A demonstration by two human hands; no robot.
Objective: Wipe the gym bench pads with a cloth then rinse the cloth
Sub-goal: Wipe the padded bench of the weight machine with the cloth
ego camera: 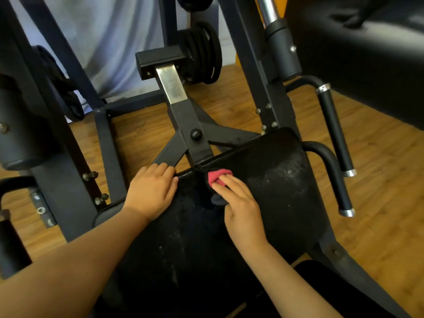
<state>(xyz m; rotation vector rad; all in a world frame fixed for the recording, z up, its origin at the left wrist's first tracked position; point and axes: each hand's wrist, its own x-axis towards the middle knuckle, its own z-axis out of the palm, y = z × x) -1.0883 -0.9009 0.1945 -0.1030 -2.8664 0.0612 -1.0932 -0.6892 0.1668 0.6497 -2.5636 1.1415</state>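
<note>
The right hand point(238, 203) pressed a pink cloth point(218, 175) flat under its fingers against the far edge of the black seat pad point(275, 180), likely because that strip beside the frame post point(190, 131) needed firm pressure to come clean. The left hand point(151, 189) lay open, palm down, on the pad's far left corner, holding nothing, apparently bracing the body. Dusty smears to the right suggested wiping was unfinished and rinsing not yet due.
</note>
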